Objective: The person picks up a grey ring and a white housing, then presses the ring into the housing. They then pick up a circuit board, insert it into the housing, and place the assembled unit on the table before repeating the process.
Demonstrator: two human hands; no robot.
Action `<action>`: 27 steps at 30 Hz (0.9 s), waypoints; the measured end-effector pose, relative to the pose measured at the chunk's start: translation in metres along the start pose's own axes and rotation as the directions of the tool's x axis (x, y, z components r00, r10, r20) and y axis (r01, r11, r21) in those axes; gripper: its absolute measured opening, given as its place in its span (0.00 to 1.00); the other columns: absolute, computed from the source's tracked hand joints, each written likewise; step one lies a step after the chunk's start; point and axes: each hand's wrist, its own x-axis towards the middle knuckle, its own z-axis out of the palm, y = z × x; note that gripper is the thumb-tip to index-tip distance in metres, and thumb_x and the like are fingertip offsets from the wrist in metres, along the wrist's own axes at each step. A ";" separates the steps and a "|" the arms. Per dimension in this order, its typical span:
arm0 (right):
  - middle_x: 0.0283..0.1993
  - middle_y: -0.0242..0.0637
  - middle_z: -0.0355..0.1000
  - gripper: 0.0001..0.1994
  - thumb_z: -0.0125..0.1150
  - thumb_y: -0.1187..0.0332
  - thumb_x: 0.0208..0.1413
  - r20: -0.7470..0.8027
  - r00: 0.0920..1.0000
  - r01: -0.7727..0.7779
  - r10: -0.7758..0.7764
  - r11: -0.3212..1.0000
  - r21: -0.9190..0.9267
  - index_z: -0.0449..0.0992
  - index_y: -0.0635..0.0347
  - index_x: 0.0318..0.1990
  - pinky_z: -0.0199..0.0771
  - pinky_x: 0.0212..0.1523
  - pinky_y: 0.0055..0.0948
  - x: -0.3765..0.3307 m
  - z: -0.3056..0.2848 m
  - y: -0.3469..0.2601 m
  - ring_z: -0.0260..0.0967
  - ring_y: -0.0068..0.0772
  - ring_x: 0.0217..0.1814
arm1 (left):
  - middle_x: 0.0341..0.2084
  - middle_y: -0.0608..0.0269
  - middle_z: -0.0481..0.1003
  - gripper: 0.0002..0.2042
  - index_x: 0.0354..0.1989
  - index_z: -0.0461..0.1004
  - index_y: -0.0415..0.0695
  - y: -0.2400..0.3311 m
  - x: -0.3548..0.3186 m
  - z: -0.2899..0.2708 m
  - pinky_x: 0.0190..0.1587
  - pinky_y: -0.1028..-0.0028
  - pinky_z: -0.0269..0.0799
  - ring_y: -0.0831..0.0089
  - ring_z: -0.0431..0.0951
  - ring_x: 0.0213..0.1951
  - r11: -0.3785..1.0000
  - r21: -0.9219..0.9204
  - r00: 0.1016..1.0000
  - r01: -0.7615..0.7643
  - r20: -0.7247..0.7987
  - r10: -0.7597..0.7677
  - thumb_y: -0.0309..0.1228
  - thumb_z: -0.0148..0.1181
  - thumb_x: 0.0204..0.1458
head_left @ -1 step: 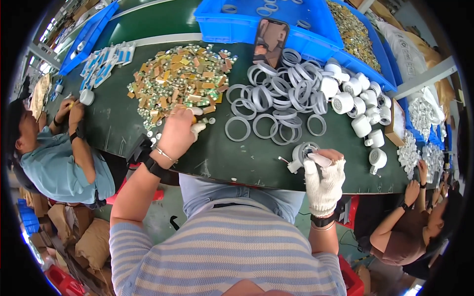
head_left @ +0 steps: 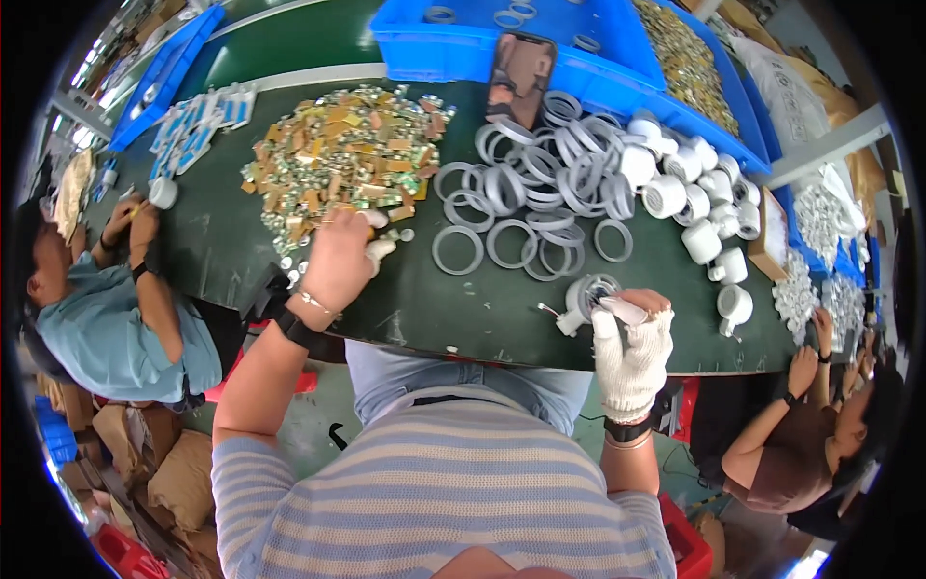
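My left hand (head_left: 340, 259) reaches to the near right edge of a heap of small circuit boards (head_left: 333, 145), green and tan. White covers sit on its thumb and a fingertip. Its fingers are curled close together, and what lies between them is too small to make out. My right hand (head_left: 632, 357), in a white knit glove with bare fingertips, grips a round white housing (head_left: 576, 311) near the table's front edge. Its open round end faces up, and a short wire with a small connector (head_left: 547, 308) sticks out to the left.
Grey plastic rings (head_left: 509, 243) lie heaped mid-table, with a phone (head_left: 521, 79) propped behind them. White round housings (head_left: 664, 196) cluster at right. Blue bins (head_left: 439, 58) stand along the back. Blue-and-white packets (head_left: 193, 125) lie far left. Co-workers (head_left: 125, 318) sit at both sides.
The whole view has shifted very slightly. My left hand stays at the edge of the board heap, and my right hand keeps its grip on the white housing.
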 end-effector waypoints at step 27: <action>0.30 0.34 0.74 0.07 0.72 0.76 0.46 0.478 0.859 -0.001 -0.184 0.933 0.361 0.82 0.52 0.32 0.69 0.40 0.41 0.030 0.018 -0.023 0.74 0.42 0.38 | 0.48 0.59 0.82 0.13 0.55 0.75 0.39 0.128 -0.046 -0.004 0.52 0.73 0.80 0.73 0.83 0.48 0.260 -0.852 0.867 0.454 0.490 0.088 0.19 0.63 0.63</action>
